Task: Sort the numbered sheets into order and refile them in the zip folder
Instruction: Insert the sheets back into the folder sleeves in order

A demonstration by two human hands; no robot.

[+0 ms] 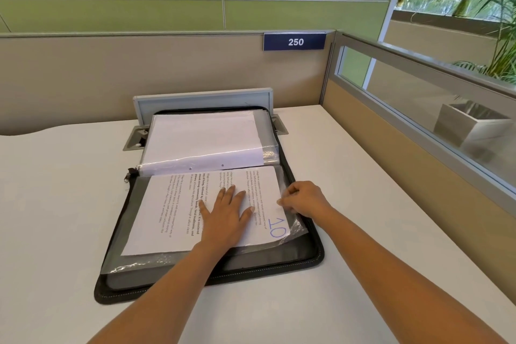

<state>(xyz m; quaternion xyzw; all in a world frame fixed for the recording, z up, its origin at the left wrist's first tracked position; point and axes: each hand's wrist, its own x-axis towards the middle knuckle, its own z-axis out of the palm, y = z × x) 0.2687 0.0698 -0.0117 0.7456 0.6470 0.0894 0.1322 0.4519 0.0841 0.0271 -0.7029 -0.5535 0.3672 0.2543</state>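
Two hands on sheet 10 (173, 212): left hand (227, 212) pins it, fingers spread; right hand (304, 198) pinches the clear sleeve (297, 227) at its edge. Keep that sleeve open, slide slowly.

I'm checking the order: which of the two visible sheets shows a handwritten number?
The near sheet, under the left hand, has a blue 10; the far sheet looks blank.

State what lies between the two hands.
In the head view, only a strip of the sheet marked 10, carrying printed lines, separates the left hand from the right hand.
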